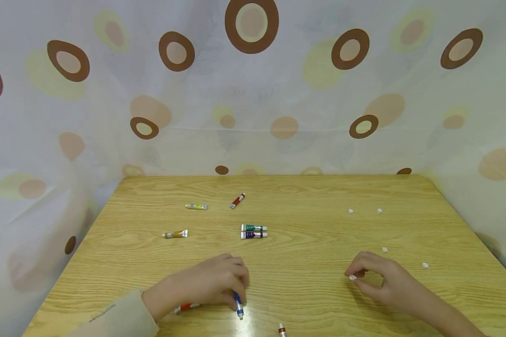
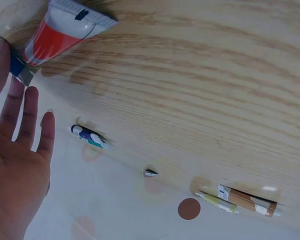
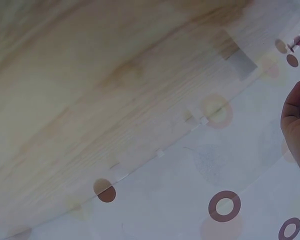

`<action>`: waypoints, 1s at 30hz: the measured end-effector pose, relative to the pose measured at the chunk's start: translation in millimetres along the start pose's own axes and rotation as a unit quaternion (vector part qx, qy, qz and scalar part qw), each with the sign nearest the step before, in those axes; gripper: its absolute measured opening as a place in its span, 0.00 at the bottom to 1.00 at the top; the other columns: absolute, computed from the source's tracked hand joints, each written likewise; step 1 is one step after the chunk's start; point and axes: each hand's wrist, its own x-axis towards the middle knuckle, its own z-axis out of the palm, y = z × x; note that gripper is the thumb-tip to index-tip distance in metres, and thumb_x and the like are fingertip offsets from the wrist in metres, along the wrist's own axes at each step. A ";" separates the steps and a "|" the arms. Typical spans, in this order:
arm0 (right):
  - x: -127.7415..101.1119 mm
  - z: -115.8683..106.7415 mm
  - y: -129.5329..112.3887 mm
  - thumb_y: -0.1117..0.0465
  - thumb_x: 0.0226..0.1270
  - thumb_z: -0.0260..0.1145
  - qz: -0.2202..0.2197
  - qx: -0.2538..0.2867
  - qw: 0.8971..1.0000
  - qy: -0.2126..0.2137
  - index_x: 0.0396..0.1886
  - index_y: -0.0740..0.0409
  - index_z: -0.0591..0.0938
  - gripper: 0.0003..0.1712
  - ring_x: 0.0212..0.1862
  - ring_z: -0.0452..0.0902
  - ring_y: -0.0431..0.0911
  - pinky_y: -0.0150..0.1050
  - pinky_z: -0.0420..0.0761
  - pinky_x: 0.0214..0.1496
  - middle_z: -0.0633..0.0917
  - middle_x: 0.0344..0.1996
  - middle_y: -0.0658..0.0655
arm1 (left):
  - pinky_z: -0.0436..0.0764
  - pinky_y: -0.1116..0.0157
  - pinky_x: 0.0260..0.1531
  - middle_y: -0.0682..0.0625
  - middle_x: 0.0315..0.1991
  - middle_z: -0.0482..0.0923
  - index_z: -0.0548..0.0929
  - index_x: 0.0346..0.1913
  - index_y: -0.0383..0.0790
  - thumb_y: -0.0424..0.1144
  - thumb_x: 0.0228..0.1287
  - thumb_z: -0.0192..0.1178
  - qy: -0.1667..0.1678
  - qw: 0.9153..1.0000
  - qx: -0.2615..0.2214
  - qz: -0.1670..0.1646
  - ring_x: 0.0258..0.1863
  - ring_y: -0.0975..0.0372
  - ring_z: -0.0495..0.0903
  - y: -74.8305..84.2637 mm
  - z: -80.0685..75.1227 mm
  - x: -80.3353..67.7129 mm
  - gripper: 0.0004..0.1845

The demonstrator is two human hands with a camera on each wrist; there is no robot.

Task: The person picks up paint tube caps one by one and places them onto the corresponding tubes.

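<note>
My left hand [image 1: 221,281] pinches a blue paint tube [image 1: 238,305] near the front of the table. The tube's uncapped-looking nozzle end points toward me; in the left wrist view part of the blue tube [image 2: 21,70] shows between thumb and fingers. An orange-red paint tube [image 1: 187,307] lies beside that hand, partly hidden by the wrist. At the right, my right hand [image 1: 383,278] pinches a small white cap [image 1: 353,277] between thumb and index finger, above the tabletop. Only the edge of the right hand [image 3: 297,120] appears in the right wrist view, where the cap is hidden.
Green [image 1: 254,228] and purple [image 1: 254,235] tubes lie side by side mid-table. Yellow [image 1: 196,206], dark red [image 1: 237,201] and ochre [image 1: 175,234] tubes lie farther left. A brownish-red tube [image 1: 282,330] is at the front edge. Several white caps [image 1: 384,250] are scattered at right.
</note>
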 end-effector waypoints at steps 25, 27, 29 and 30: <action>5.6 -4.0 -7.3 0.81 0.53 0.74 0.024 -0.026 0.999 0.012 0.45 0.49 0.86 0.26 0.39 0.79 0.32 0.22 0.79 0.41 0.86 0.38 0.45 | 0.80 0.69 0.54 0.64 0.42 0.85 0.90 0.44 0.52 0.49 0.71 0.65 0.056 0.993 -0.043 -0.095 0.43 0.74 0.79 2.1 -9.0 1.2 0.08; 7.1 -4.9 -8.9 0.81 0.53 0.74 0.028 -0.032 0.999 0.018 0.45 0.49 0.87 0.26 0.40 0.78 0.31 0.21 0.78 0.42 0.86 0.38 0.45 | 0.81 0.69 0.54 0.64 0.41 0.85 0.90 0.44 0.52 0.49 0.72 0.65 0.064 0.992 -0.039 -0.104 0.43 0.73 0.79 1.8 -9.7 2.0 0.08; 9.2 -5.5 -10.2 0.81 0.53 0.74 0.027 -0.040 0.998 0.027 0.45 0.50 0.87 0.26 0.40 0.78 0.31 0.21 0.78 0.42 0.86 0.38 0.45 | 0.81 0.69 0.54 0.64 0.41 0.84 0.90 0.44 0.52 0.48 0.72 0.65 0.074 0.990 -0.033 -0.112 0.43 0.73 0.79 1.4 -10.7 3.2 0.08; 10.7 -6.0 -10.6 0.81 0.52 0.74 0.026 -0.041 0.998 0.032 0.45 0.50 0.87 0.26 0.40 0.78 0.31 0.21 0.79 0.42 0.86 0.38 0.45 | 0.81 0.69 0.54 0.63 0.41 0.84 0.90 0.44 0.51 0.47 0.71 0.66 0.080 0.990 -0.030 -0.114 0.44 0.72 0.80 0.6 -11.1 4.0 0.08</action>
